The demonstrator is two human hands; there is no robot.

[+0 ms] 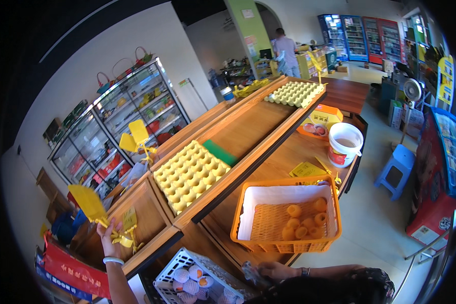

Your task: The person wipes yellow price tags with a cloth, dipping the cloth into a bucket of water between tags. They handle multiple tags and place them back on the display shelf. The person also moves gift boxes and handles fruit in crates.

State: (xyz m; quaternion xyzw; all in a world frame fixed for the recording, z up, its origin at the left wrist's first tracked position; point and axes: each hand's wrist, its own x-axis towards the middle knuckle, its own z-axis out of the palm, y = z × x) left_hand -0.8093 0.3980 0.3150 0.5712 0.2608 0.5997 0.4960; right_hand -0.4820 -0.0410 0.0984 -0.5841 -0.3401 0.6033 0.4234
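My left hand [108,235], wearing a pale bangle, grips a yellow price-sign clip [86,201] above the near end of the wooden display shelf. More yellow clips [127,239] and a yellow card with handwriting [129,218] lie just beside its fingers. Low in the picture, my right hand [277,271] holds crumpled, translucent plastic [250,270]; its fingers are partly hidden. Between my hands stands a grey plastic crate [214,262] of round fruit in foam nets [190,281]. Beyond my right hand, an orange basket [285,247], partly lined with white, contains several orange cup-shaped pieces [300,222].
Yellow moulded trays [192,174] [296,93] sit on the shelf, with a green strip [219,152] between them. A white bucket [344,146] and an orange carton [319,121] stand right. A blue stool [397,169] is on the floor. A person [286,51] stands far back.
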